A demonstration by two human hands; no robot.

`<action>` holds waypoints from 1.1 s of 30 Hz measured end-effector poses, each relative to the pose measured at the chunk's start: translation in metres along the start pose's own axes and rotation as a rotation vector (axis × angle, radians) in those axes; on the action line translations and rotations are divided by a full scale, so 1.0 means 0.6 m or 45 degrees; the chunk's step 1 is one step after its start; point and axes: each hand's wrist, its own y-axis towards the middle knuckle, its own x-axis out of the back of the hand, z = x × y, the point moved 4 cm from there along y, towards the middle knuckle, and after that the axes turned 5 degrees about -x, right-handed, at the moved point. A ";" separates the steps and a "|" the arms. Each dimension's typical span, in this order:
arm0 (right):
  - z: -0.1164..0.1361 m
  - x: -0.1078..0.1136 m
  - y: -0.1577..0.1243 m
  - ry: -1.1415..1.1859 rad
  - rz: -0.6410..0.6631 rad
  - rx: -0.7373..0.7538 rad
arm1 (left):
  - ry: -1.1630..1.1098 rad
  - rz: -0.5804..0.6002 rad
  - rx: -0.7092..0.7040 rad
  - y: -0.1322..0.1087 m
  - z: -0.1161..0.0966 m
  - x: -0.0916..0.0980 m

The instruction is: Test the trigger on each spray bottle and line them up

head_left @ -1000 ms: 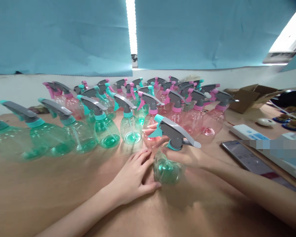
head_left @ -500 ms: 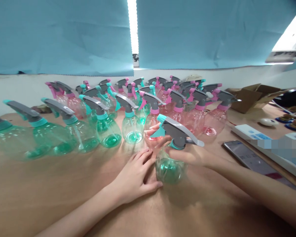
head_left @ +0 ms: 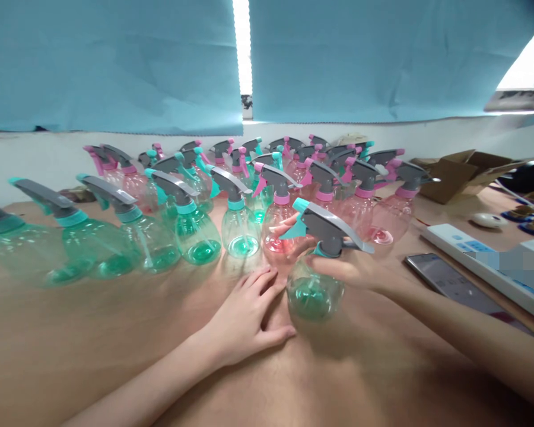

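Note:
A green spray bottle [head_left: 315, 293] with a grey and turquoise trigger head tilts slightly to the right, its neck held by my right hand [head_left: 345, 270]. That hand reaches from behind the neck, and its fingertips show to the left of the trigger. Flat on the wooden table [head_left: 129, 338], my left hand [head_left: 247, 314] rests open just left of the held bottle, with nothing in it. Beyond both hands, green spray bottles [head_left: 198, 240] stand in a front row at the left and middle, and pink spray bottles [head_left: 279, 225] stand at the right.
More pink and green bottles crowd together behind the front row. To the right lie a phone [head_left: 449, 284], a white power strip [head_left: 485, 267] and a white mouse [head_left: 488, 220]. An opened cardboard box [head_left: 458, 175] stands at the back right, before a white wall [head_left: 35, 160].
My right hand has shifted a little to the right and up with the green spray bottle, which leans slightly more. The left hand has stayed nearly still on the table.

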 end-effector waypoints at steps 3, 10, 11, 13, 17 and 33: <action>-0.003 0.005 0.001 -0.102 -0.021 0.003 | 0.009 0.005 0.004 0.000 0.000 -0.001; 0.025 0.001 0.005 -0.120 -0.097 -0.083 | 0.033 0.026 -0.002 0.001 0.001 -0.002; 0.035 0.001 0.006 -0.135 -0.118 -0.095 | 0.037 0.030 -0.002 0.001 0.001 -0.002; 0.049 -0.001 0.008 -0.167 -0.137 -0.117 | 0.040 0.031 0.000 0.001 0.001 -0.002; 0.037 -0.001 0.006 -0.163 -0.077 -0.165 | 0.049 0.022 0.011 0.000 0.000 -0.002; -0.018 0.004 -0.005 -0.034 -0.081 0.099 | 0.083 0.014 0.162 -0.003 0.006 -0.006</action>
